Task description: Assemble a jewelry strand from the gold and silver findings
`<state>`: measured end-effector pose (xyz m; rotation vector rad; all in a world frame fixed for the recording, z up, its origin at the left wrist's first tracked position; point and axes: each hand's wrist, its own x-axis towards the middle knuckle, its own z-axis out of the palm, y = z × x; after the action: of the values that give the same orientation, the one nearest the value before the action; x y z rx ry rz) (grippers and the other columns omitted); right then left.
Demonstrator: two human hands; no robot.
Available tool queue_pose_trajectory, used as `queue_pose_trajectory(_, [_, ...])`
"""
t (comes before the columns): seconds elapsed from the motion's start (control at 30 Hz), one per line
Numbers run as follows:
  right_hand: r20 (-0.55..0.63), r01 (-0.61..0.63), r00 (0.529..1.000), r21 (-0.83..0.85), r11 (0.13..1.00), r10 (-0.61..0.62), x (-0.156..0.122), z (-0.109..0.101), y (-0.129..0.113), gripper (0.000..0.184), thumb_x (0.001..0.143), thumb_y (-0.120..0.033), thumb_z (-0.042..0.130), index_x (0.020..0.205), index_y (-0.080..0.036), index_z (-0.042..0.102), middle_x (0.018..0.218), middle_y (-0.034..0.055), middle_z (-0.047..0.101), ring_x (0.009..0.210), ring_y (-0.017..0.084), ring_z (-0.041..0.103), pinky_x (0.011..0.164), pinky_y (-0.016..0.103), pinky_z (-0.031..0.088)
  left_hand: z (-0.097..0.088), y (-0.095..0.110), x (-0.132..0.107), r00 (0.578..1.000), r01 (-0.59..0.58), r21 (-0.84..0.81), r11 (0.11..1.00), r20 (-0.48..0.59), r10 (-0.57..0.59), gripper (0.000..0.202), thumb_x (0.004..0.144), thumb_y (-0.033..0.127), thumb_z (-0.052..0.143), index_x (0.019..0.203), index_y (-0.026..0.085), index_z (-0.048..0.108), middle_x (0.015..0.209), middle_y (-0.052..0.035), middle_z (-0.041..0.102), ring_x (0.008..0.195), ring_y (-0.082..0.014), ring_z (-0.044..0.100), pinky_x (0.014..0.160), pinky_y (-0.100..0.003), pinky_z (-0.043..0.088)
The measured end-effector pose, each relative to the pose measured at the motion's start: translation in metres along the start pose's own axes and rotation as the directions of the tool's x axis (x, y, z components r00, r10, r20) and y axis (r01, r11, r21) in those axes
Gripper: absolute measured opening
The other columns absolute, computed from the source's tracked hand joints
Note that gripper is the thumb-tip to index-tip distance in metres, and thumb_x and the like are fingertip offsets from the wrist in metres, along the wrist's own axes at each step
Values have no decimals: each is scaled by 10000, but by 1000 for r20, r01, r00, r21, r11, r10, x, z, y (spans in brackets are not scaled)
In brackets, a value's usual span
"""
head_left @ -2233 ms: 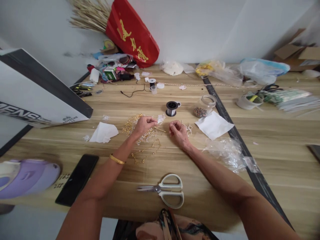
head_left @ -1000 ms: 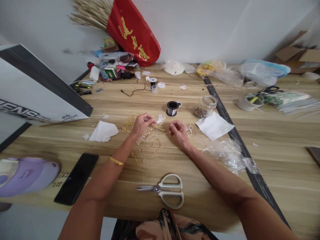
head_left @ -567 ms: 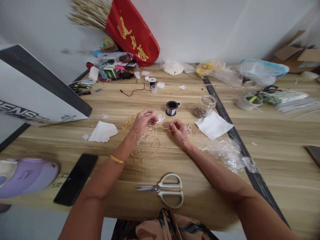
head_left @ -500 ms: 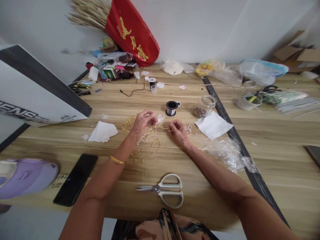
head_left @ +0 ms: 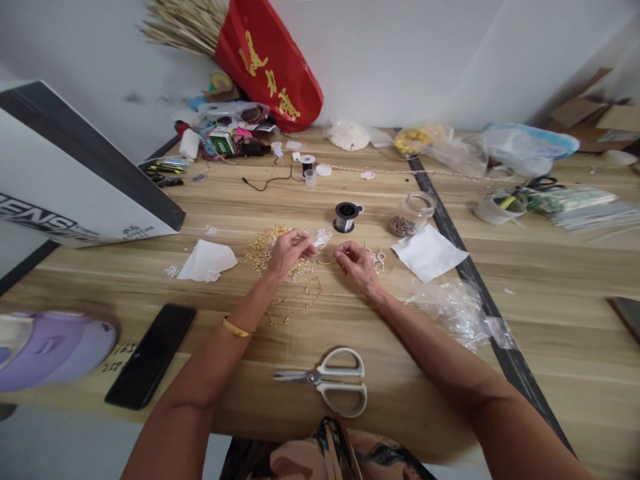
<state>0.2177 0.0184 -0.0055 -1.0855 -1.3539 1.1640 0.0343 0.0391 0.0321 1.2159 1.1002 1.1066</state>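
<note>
My left hand (head_left: 289,251) and my right hand (head_left: 356,263) rest on the wooden table (head_left: 250,207), both with fingers pinched. A thin gold wire piece (head_left: 327,261) runs between the two pinches. Under and behind my left hand lies a heap of gold and silver jewellery findings (head_left: 265,248). A gold chain (head_left: 295,308) trails toward me below the hands. A few small silver rings (head_left: 377,257) lie just right of my right hand. A gold bangle (head_left: 235,327) sits on my left wrist.
White-handled scissors (head_left: 330,381) lie near the front edge. A black phone (head_left: 150,355) and purple object (head_left: 50,347) sit left. A thread spool (head_left: 345,217), bead jar (head_left: 411,215), white paper (head_left: 427,253), crumpled plastic (head_left: 453,303) and tissue (head_left: 207,260) surround the hands. A large box (head_left: 75,180) stands left.
My hands have drawn closer together and both now pinch the gold wire piece between them; earlier my right hand was pinched apart from it. The view shifted slightly.
</note>
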Motion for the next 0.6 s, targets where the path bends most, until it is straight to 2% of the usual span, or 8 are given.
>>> queue_pose_trajectory(0.2, [72,13,997,6,1000,-14,-3,1,-9,257,796,-414,621,839,-162,595,574,-28,546,445,75,436,407,204,350,11,7,-2,992,-46,27,999,122,43,229,727,324,688,776,126,583,689,-43,685,615,-121,626,630,-255,496])
queue_pose_trajectory(0.4, [155,-19,988,42,999,12,-4,0,-12,269,791,-420,633,851,-161,589,549,-22,587,450,89,489,433,213,398,19,9,2,989,-49,-21,999,138,51,233,718,310,702,792,123,584,693,-35,684,642,-121,634,657,-259,502])
queue_pose_trajectory(0.6, [197,-53,980,100,994,33,-3,1,-11,282,773,-437,652,829,-170,581,588,-4,617,508,114,553,480,234,453,20,4,9,989,-46,-62,997,140,54,223,718,291,702,804,120,588,704,-43,688,636,-123,636,669,-282,518])
